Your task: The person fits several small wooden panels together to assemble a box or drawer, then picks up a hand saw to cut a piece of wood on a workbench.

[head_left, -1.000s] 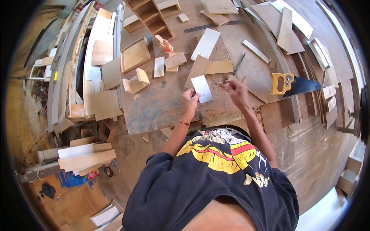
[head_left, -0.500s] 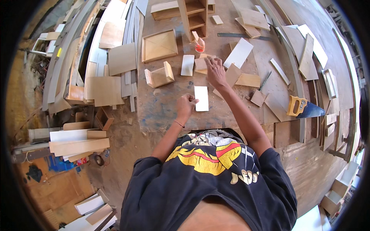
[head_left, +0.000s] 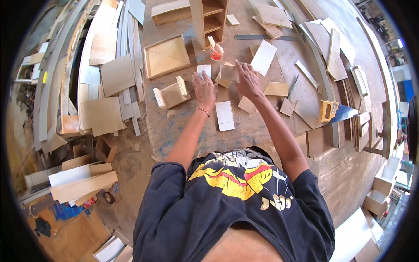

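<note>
- Just above the middle of the frame, the left hand [head_left: 204, 91] reaches over a short white panel [head_left: 204, 69], fingers over its lower end; whether they grip it, I cannot tell
- Beside it, the right hand [head_left: 247, 80] has its fingertips at the right edge of a brown board [head_left: 228, 72], which overlaps a paler board [head_left: 221, 82]; whether it is grasped, I cannot tell
- Near the frame's centre, a white rectangle [head_left: 224, 115] with a thin line across it lies on the desk [head_left: 192, 136], free of both hands
- The step in hand seems to be gathering small boards; the next move would call for a pinch on their edges, clear of the red cup [head_left: 216, 56] just above
</note>
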`<action>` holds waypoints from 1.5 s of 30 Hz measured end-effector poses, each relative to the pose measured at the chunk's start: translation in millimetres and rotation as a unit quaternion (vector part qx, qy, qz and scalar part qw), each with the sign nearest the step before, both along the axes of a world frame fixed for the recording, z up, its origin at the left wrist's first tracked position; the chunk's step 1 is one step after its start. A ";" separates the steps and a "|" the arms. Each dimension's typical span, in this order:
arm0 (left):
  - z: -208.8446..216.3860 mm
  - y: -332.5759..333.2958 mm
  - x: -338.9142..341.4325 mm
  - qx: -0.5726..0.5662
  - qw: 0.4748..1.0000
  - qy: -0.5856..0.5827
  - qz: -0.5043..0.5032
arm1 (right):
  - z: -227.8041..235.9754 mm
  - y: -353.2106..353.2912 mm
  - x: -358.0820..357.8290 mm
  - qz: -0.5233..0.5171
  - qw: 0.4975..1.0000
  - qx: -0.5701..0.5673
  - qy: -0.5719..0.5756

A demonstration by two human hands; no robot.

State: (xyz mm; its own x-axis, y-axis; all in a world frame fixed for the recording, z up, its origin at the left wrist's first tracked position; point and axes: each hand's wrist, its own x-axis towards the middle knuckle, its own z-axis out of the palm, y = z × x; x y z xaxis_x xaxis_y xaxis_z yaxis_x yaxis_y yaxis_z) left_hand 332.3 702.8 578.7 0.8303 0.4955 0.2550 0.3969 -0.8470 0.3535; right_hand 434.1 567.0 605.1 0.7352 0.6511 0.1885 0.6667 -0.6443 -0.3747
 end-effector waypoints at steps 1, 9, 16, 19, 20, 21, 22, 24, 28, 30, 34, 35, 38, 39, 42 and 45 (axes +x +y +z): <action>-1.5 0.1 5.7 -0.008 1.000 0.015 0.008 | 3.8 0.5 3.5 0.009 1.000 0.008 -0.002; -5.4 -0.7 8.0 -0.071 0.996 0.045 0.012 | -3.0 15.3 25.8 0.135 0.987 0.059 -0.071; 11.3 -18.6 -25.9 -0.171 0.976 -0.134 -0.008 | -12.5 -1.3 6.1 -0.091 0.971 0.170 0.141; 19.4 -42.2 -40.7 -0.253 0.952 -0.164 -0.042 | 3.5 -3.3 -37.2 -0.119 0.887 0.286 0.342; 21.1 -49.8 -43.3 -0.256 0.952 -0.160 -0.055 | 6.3 -5.6 -47.3 -0.118 0.841 0.334 0.408; 22.4 -57.5 -45.2 -0.259 0.951 -0.155 -0.068 | 2.6 -9.6 -51.9 -0.119 0.843 0.326 0.412; 23.9 -63.8 -45.9 -0.262 0.950 -0.150 -0.082 | -4.8 -13.8 -55.9 -0.121 0.843 0.319 0.416; 24.0 -70.1 -45.6 -0.263 0.947 -0.145 -0.116 | -17.9 -24.1 -59.6 -0.146 0.834 0.321 0.425; 17.2 -52.5 -24.8 -0.178 0.961 -0.164 -0.137 | -9.6 -46.5 -61.7 -0.230 0.808 0.315 0.441; 17.8 -37.9 -0.1 -0.086 0.977 -0.151 -0.121 | -10.5 -56.0 -59.5 -0.246 0.818 0.316 0.412; 13.2 -23.4 34.1 -0.034 0.992 -0.037 -0.112 | -15.9 -61.6 -68.0 -0.249 0.822 0.346 0.377; 11.0 -24.9 38.3 -0.028 0.994 -0.016 -0.109 | -18.6 -63.6 -68.7 -0.253 0.831 0.334 0.367; -1.5 -27.3 42.9 0.000 0.996 0.030 -0.085 | -22.4 -66.6 -70.8 -0.265 0.837 0.316 0.359; -6.6 -27.8 42.6 0.011 0.996 0.042 -0.073 | -22.0 -67.0 -71.7 -0.268 0.828 0.325 0.369; -2.4 -36.5 42.9 0.037 0.997 0.048 -0.052 | -18.1 -69.2 -74.5 -0.277 0.814 0.347 0.375; -0.5 -38.1 43.0 0.025 0.998 0.042 -0.040 | -19.9 -68.1 -73.7 -0.272 0.836 0.324 0.349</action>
